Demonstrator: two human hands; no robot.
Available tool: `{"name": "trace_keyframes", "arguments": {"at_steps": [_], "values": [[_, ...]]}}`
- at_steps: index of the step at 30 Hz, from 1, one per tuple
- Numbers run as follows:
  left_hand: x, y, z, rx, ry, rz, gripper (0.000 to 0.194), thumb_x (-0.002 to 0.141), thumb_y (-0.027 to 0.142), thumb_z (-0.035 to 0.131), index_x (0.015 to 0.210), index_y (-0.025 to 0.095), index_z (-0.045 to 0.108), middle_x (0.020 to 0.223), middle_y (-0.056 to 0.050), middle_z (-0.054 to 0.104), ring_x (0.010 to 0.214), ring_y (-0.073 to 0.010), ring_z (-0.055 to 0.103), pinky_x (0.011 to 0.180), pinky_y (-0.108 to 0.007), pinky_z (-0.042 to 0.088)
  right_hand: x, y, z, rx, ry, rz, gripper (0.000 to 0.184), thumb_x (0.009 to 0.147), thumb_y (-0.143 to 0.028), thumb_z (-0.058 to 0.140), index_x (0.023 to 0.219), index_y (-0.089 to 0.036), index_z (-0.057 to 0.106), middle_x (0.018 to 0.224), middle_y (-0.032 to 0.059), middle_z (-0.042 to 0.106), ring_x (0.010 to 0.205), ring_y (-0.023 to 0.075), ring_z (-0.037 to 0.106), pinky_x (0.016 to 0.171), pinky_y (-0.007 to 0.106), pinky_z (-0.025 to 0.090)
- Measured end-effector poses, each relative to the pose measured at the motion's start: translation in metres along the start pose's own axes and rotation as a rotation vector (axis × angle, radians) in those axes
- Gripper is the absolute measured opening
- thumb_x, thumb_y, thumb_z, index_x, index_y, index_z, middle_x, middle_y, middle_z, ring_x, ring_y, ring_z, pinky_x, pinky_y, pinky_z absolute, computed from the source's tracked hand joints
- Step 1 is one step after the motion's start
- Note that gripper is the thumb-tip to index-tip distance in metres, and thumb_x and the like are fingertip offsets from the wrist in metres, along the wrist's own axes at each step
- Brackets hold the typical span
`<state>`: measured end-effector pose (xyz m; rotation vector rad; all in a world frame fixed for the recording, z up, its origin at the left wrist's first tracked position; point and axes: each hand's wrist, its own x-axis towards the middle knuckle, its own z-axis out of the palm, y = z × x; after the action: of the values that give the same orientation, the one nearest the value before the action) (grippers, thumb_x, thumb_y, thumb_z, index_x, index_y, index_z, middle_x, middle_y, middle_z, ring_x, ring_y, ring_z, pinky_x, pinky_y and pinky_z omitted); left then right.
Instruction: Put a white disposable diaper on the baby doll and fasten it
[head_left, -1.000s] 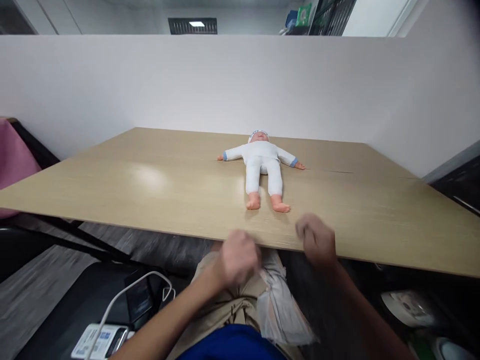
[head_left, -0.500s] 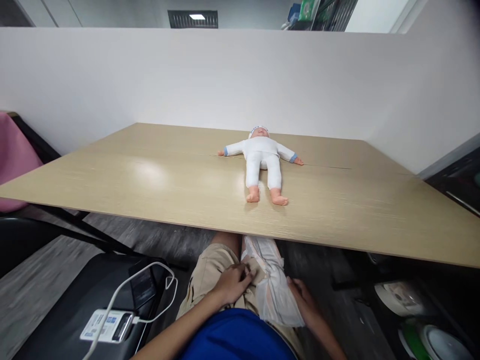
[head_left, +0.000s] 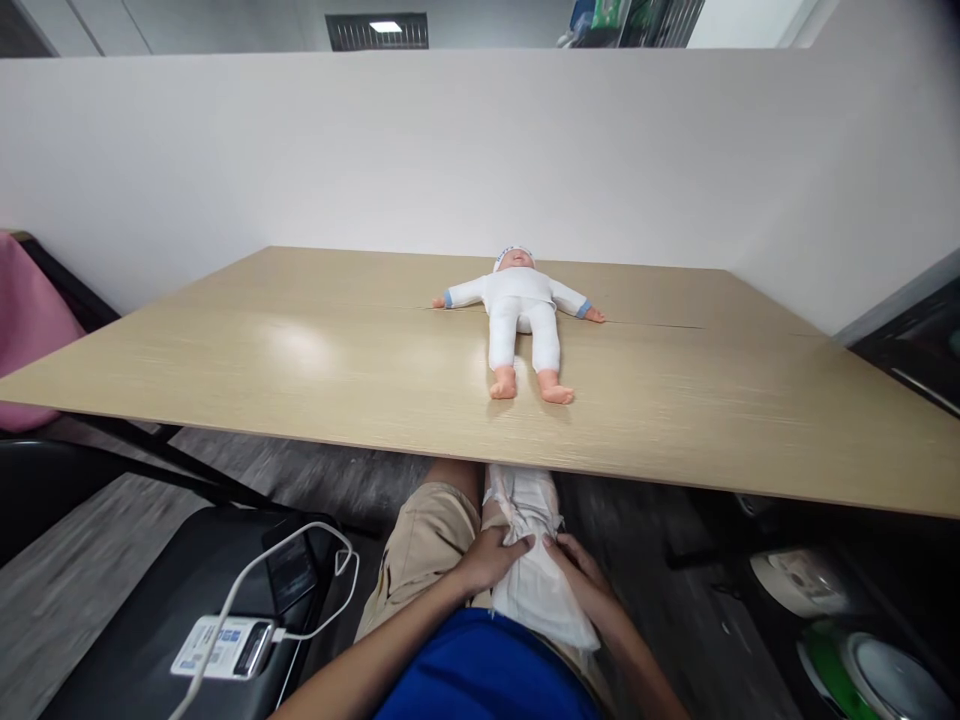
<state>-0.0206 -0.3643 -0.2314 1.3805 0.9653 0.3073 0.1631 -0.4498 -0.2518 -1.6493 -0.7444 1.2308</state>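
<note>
A baby doll (head_left: pixel 523 322) in a white suit and cap lies on its back on the wooden table (head_left: pixel 315 370), arms spread, feet toward me. Below the table's front edge, a white diaper (head_left: pixel 536 580) lies on my lap. My left hand (head_left: pixel 491 557) grips its left side with fingers curled on it. My right hand (head_left: pixel 574 562) presses on its right side, fingers closed against it. Both hands are well short of the doll.
A white partition wall (head_left: pixel 450 160) stands behind the table. On a black seat at lower left lie a power bank (head_left: pixel 220 646) and a white cable (head_left: pixel 292 570). A pink cloth (head_left: pixel 30 330) is at the far left. Round objects (head_left: pixel 877 670) sit on the floor at lower right.
My hands dropped from the table's front edge to my lap. They have closed in on the white diaper from both sides.
</note>
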Motion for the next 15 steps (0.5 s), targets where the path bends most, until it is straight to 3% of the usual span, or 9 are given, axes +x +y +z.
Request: {"name": "trace_keyframes", "arguments": {"at_steps": [4,7,9,12,15], "values": [[-0.026,0.021,0.011,-0.039,0.062,0.049,0.072,0.088,0.079,0.067,0.117,0.015,0.080,0.121,-0.016,0.082,0.121,-0.0383,0.073,0.105,-0.047,0.058,-0.024,-0.025,0.000,0.101,-0.034,0.009,0.064,0.071,-0.081,0.085,0.097,-0.024,0.076,0.096,0.0047,0.081,0.093,0.0310,0.075,0.081,0.039,0.060],[-0.069,0.054,0.019,-0.067,0.092,0.117,0.064,0.095,0.072,0.068,0.117,0.012,0.081,0.120,-0.015,0.083,0.116,-0.0369,0.075,0.100,-0.045,0.060,-0.058,-0.054,-0.004,0.262,-0.152,0.005,0.054,0.081,-0.070,0.086,0.104,-0.023,0.076,0.106,0.0077,0.082,0.098,0.0317,0.078,0.087,0.042,0.063],[-0.104,0.080,0.024,-0.061,0.119,0.181,0.055,0.099,0.064,0.068,0.115,0.014,0.083,0.114,-0.012,0.085,0.107,-0.0339,0.078,0.093,-0.042,0.061,-0.087,-0.070,-0.009,0.297,-0.151,-0.026,0.050,0.085,-0.063,0.086,0.115,-0.024,0.076,0.118,0.0096,0.083,0.109,0.0335,0.078,0.095,0.044,0.063],[-0.146,0.113,0.028,0.015,0.133,0.446,0.035,0.100,0.049,0.071,0.108,0.018,0.085,0.107,-0.010,0.085,0.099,-0.0288,0.079,0.091,-0.037,0.061,-0.133,-0.086,-0.022,0.213,-0.055,-0.090,0.056,0.085,-0.058,0.086,0.132,-0.029,0.075,0.133,0.0104,0.080,0.124,0.0374,0.075,0.102,0.046,0.063],[-0.164,0.132,0.026,0.059,0.124,0.758,0.023,0.094,0.043,0.078,0.100,0.021,0.085,0.114,-0.010,0.085,0.104,-0.0283,0.079,0.096,-0.037,0.059,-0.166,-0.098,-0.035,0.079,-0.018,-0.175,0.062,0.085,-0.057,0.085,0.140,-0.033,0.072,0.132,0.0092,0.081,0.126,0.0404,0.075,0.098,0.045,0.065]]}}
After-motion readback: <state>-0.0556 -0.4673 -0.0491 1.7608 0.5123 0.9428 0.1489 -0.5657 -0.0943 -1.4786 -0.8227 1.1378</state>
